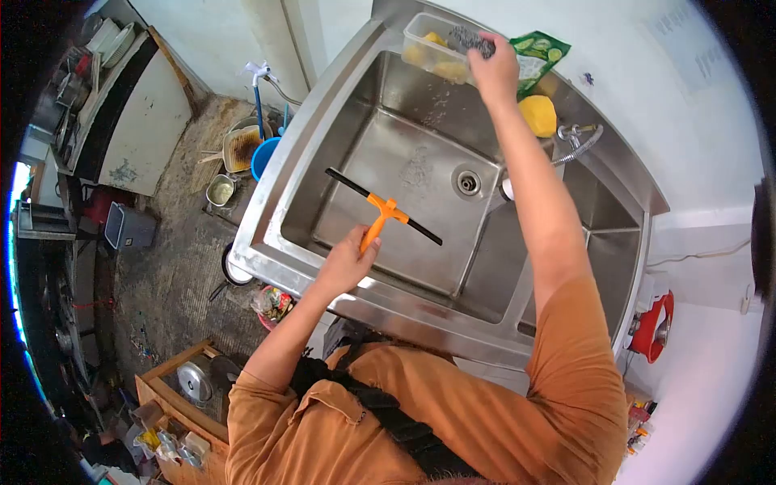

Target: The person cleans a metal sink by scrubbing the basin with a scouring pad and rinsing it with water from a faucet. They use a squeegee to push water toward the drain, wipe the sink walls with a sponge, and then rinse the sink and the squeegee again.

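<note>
In my left hand (347,263) is the handle of an orange squeegee (386,208), its black blade slanting over the near part of the steel sink basin (364,162). My right hand (495,71) reaches to the sink's back ledge, fingers closed on a grey steel wool scrubber (467,38). The scrubber is at the right side of a clear plastic container (410,36), which has yellow pieces inside. Just right of that hand stands a green packet (540,55). A yellow block-shaped sponge (538,116) lies on the ledge beside my forearm.
Behind my right forearm a faucet (575,132) with a flexible hose rises from the ledge. The drain (466,183) is in the main basin; a second basin (602,194) lies to the right. On the floor at left are a blue bucket (263,158) and a wooden cabinet (182,412).
</note>
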The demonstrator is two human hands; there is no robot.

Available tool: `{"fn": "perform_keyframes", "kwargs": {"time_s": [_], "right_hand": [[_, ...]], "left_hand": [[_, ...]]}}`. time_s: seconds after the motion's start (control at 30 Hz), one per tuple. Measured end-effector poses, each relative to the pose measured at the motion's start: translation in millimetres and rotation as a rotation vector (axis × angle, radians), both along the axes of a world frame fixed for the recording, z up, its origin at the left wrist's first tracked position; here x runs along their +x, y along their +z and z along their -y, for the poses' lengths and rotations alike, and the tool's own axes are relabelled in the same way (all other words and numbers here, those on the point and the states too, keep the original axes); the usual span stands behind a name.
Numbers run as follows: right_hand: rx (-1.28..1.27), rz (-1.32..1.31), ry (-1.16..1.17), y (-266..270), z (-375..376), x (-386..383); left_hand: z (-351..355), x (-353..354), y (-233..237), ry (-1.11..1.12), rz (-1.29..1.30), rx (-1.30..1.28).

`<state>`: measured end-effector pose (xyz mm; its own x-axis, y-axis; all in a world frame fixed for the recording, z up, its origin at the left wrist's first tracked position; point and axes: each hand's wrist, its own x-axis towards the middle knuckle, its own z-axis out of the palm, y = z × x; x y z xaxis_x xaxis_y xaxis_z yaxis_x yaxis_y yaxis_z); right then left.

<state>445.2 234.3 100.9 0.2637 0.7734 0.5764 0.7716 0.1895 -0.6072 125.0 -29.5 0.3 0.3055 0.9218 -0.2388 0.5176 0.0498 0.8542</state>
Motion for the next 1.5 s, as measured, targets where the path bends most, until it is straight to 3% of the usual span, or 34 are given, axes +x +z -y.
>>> {"fn": "perform_keyframes", "kwargs": {"time_s": [0.1,0.17,0.2,0.27,0.37,0.4,0.63,0.7,0.77,0.83,0.9,0.97,1.03,1.1,1.2,1.3,1.5], "right_hand": [[-0.031,0.138,0.021,-12,-70,8],[0.23,0.19,-0.144,-36,-92,8],[0.228,0.194,-0.141,-34,-89,0],[-0.014,0.432,-0.283,-32,-61,-20],[-0.14,0.652,-0.147,-49,-48,-17],[-0.12,0.683,-0.199,-50,-49,-19],[-0.033,0.693,-0.189,-53,-44,-30],[0.024,0.69,-0.204,-53,-40,-29],[0.237,0.649,-0.232,-52,-36,-29],[0.251,0.552,-0.199,-49,-16,-24],[0.191,0.223,-0.351,-51,1,-9],[0.152,-0.017,-0.654,-73,7,19],[-0.245,-0.007,-0.833,-65,25,44],[-0.481,0.425,-0.951,-65,35,71],[-0.618,0.488,-1.069,-73,33,97],[-0.746,0.262,-0.857,-68,31,121],[-0.738,0.328,-0.83,-50,25,122]], "left_hand": [[0,-1,4,0.0,-0.002,0.039],[0,-2,5,-0.003,0.024,0.0],[0,-3,0,-0.005,0.02,0.021],[0,-5,2,-0.018,0.024,-0.018],[-2,-4,-1,-0.033,0.031,-0.022],[-2,-4,-1,-0.032,0.036,0.002],[-1,-1,5,-0.044,-0.008,-0.068],[-2,-1,3,-0.028,0.012,-0.056],[0,-1,-6,-0.02,0.051,-0.057],[0,1,0,-0.009,0.09,-0.062],[-2,2,10,0.0,0.079,-0.226],[-1,1,-4,-0.005,0.079,-0.161],[0,-1,-6,0.0,0.07,-0.099],[-1,0,-3,-0.007,0.078,-0.102],[-1,-1,-6,-0.009,0.095,-0.099],[-1,-3,-7,-0.019,0.062,-0.107],[-1,-3,-12,-0.007,0.089,-0.118]]}}
